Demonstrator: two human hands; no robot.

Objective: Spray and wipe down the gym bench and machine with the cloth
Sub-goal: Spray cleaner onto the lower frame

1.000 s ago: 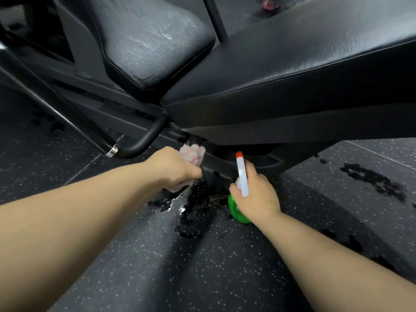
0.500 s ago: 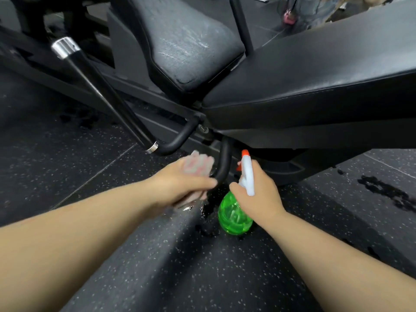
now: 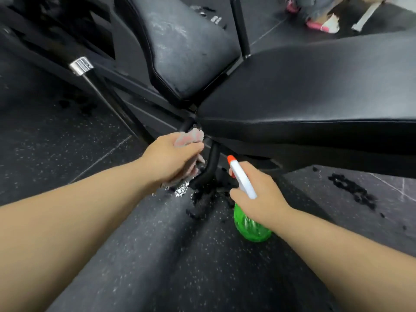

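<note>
My left hand (image 3: 171, 158) grips a pale pink cloth (image 3: 190, 138) bunched against a curved black frame tube (image 3: 211, 163) just under the front edge of the long black bench pad (image 3: 315, 91). My right hand (image 3: 258, 197) holds a spray bottle with a green body (image 3: 251, 228), a white head and an orange nozzle (image 3: 230, 158) pointing up toward the underside of the pad. A second, tilted black pad (image 3: 184, 46) with dull streaks stands behind, to the left.
A black bar with a chrome collar (image 3: 81, 64) slants across the left. Wet dark patches (image 3: 351, 190) mark the speckled rubber floor at the right and under the frame. A person's feet in pink shoes (image 3: 322, 24) are at the top right.
The view has tilted up and pulled back, showing more of both pads. My left hand has moved the cloth up along the frame tube toward the pad's edge; my right hand keeps holding the bottle.
</note>
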